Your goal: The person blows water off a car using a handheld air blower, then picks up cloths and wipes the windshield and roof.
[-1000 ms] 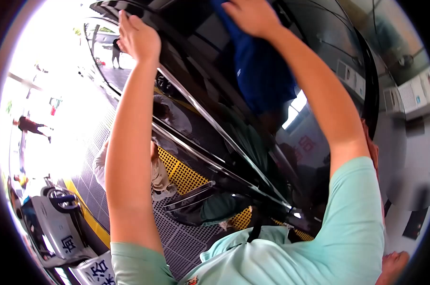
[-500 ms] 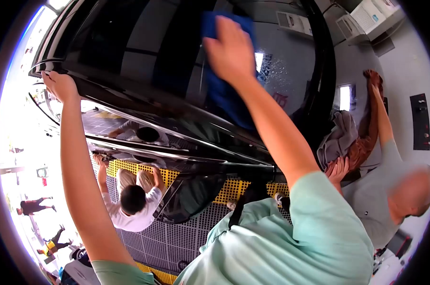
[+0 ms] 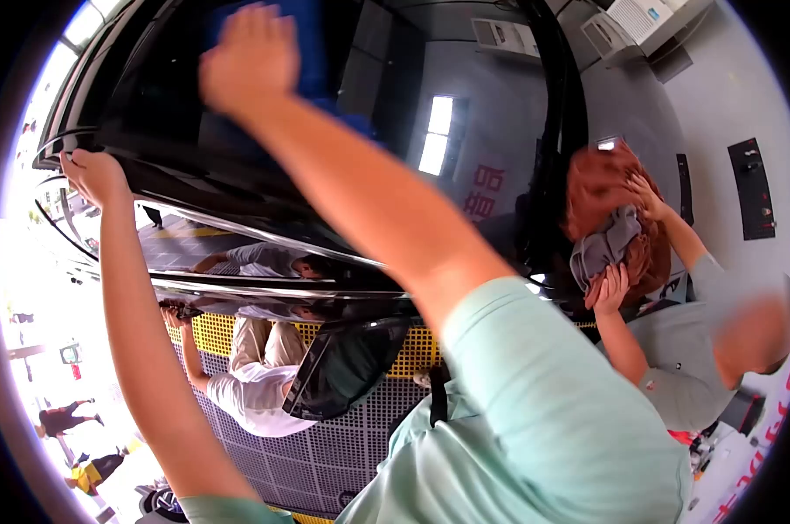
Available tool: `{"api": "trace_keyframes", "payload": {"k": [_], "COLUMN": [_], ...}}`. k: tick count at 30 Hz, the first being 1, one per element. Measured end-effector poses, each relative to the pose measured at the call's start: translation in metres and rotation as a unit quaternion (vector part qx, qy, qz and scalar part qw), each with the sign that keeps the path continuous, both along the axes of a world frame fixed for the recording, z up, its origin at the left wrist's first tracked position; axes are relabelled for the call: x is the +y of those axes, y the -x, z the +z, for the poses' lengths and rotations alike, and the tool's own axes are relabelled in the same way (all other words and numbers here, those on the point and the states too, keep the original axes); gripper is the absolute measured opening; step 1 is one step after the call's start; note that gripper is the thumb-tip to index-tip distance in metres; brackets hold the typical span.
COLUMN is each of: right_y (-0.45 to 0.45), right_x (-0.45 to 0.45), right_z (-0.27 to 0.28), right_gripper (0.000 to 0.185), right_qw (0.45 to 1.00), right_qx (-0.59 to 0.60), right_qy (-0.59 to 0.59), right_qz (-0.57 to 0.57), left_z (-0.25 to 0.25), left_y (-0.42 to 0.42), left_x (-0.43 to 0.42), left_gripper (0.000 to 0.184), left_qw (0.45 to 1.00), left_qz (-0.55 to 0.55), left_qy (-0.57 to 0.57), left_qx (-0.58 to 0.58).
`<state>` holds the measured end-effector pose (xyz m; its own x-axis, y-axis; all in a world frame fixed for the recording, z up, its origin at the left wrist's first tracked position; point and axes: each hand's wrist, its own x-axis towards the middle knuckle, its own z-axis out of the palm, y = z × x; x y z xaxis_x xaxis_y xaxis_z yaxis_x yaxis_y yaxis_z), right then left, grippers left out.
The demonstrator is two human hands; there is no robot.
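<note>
My right hand [image 3: 253,61] lies on a blue cloth [image 3: 314,57], pressing it against the glossy black surface of a car [image 3: 159,87]. The fingers point up and away, and part of the cloth is hidden under my hand and forearm. Over on the left, my left hand [image 3: 98,177] rests at the car's upper edge with no cloth in it; its fingers are partly out of sight. To the right of the cloth, a glass panel [image 3: 491,96] reflects a bright window and red lettering.
At right, a co-worker in grey [image 3: 687,349] holds a brown cloth [image 3: 604,188] and a grey cloth [image 3: 606,244] beside the car. Below, a person in a white shirt [image 3: 264,397] crouches by the door, partly behind the side mirror [image 3: 347,367]. Yellow-and-grey grating [image 3: 342,463] covers the floor.
My right hand and the blue cloth have swept left across the car. Water droplets seen on the glass no longer show. The co-worker's brown cloth is now bunched higher; the crouching person has leaned right.
</note>
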<state>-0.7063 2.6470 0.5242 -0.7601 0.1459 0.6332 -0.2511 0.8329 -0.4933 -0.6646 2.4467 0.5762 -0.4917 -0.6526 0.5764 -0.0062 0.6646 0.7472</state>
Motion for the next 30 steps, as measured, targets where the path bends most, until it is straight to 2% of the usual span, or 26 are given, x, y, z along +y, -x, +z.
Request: {"api": "trace_keyframes", "payload": {"k": [1, 3, 5, 6, 8, 9, 10, 11, 12, 13, 17, 18, 19, 20, 21, 22, 23, 25, 27, 30], "right_y": [-0.001, -0.011, -0.041, -0.066, -0.101, -0.117, -0.138, -0.145, -0.146, -0.142, -0.06, -0.026, -0.003, 0.016, 0.047, 0.077, 0.106, 0.12, 0.108, 0.093], "right_x": [-0.041, -0.042, 0.021, 0.074, 0.171, 0.226, 0.275, 0.316, 0.335, 0.333, 0.343, 0.337, 0.317, 0.28, 0.239, 0.199, 0.147, 0.05, -0.015, -0.051], "right_z": [0.007, -0.003, -0.026, -0.027, -0.075, -0.119, -0.141, -0.192, -0.22, -0.209, -0.183, -0.179, -0.152, -0.111, -0.083, -0.057, -0.041, 0.016, 0.054, 0.055], "right_gripper": [0.062, 0.063, 0.061, 0.056, 0.046, 0.047, 0.049, 0.052, 0.057, 0.06, 0.057, 0.046, 0.035, 0.029, 0.03, 0.035, 0.038, 0.056, 0.061, 0.064], "right_qw": [0.997, 0.984, 0.975, 0.978, 0.995, 0.989, 0.989, 0.974, 0.939, 0.934, 0.92, 0.935, 0.951, 0.967, 0.973, 0.982, 0.981, 0.998, 0.997, 0.966], "right_qx": [0.067, 0.128, 0.141, 0.092, 0.064, 0.036, -0.091, -0.103, -0.221, -0.237, -0.258, -0.199, -0.143, -0.074, -0.049, -0.068, 0.088, 0.038, 0.024, 0.07], "right_qy": [-0.042, -0.014, -0.048, -0.029, -0.072, -0.118, 0.008, 0.02, 0.041, 0.075, 0.085, 0.012, -0.128, -0.122, -0.104, -0.115, -0.098, -0.014, 0.035, 0.01], "right_qz": [-0.027, 0.124, 0.165, 0.187, 0.016, -0.077, -0.117, -0.203, -0.26, -0.256, -0.281, -0.295, -0.244, -0.213, -0.198, -0.13, -0.139, -0.041, 0.069, 0.248], "left_z": [-0.001, -0.003, -0.001, -0.001, -0.001, -0.001, -0.001, 0.0, 0.0, -0.002, -0.002, -0.002, -0.001, 0.001, 0.002, -0.006, -0.002, -0.006, -0.012, -0.019], "left_y": [0.001, 0.004, 0.005, 0.006, 0.005, 0.004, 0.004, 0.007, 0.006, 0.005, 0.008, 0.008, 0.007, 0.007, 0.008, 0.015, 0.012, 0.017, 0.022, 0.029], "left_x": [-0.001, -0.008, -0.008, -0.01, -0.007, -0.008, -0.01, -0.009, -0.009, -0.011, -0.015, -0.014, -0.011, -0.006, -0.003, -0.015, -0.003, -0.001, -0.009, -0.013], "left_gripper": [0.056, 0.055, 0.055, 0.055, 0.055, 0.055, 0.055, 0.054, 0.054, 0.054, 0.052, 0.052, 0.052, 0.052, 0.052, 0.052, 0.051, 0.051, 0.053, 0.056], "left_qw": [1.0, 0.999, 1.0, 1.0, 1.0, 1.0, 1.0, 1.0, 1.0, 1.0, 1.0, 1.0, 1.0, 1.0, 1.0, 0.999, 0.999, 0.998, 0.999, 0.994], "left_qz": [-0.002, 0.005, 0.005, 0.001, -0.004, -0.006, 0.004, 0.013, 0.011, 0.012, 0.019, 0.017, 0.016, 0.016, 0.017, 0.013, -0.014, -0.033, -0.037, -0.074], "left_qy": [-0.001, 0.03, 0.02, 0.016, -0.003, -0.008, 0.0, 0.007, 0.002, -0.001, 0.022, 0.02, 0.019, 0.008, -0.003, 0.035, -0.029, -0.017, -0.012, -0.046], "left_qx": [0.011, 0.012, 0.005, 0.003, -0.004, 0.001, -0.01, -0.021, -0.012, -0.008, 0.0, -0.003, -0.007, -0.01, -0.015, -0.003, 0.016, 0.04, 0.034, 0.061]}}
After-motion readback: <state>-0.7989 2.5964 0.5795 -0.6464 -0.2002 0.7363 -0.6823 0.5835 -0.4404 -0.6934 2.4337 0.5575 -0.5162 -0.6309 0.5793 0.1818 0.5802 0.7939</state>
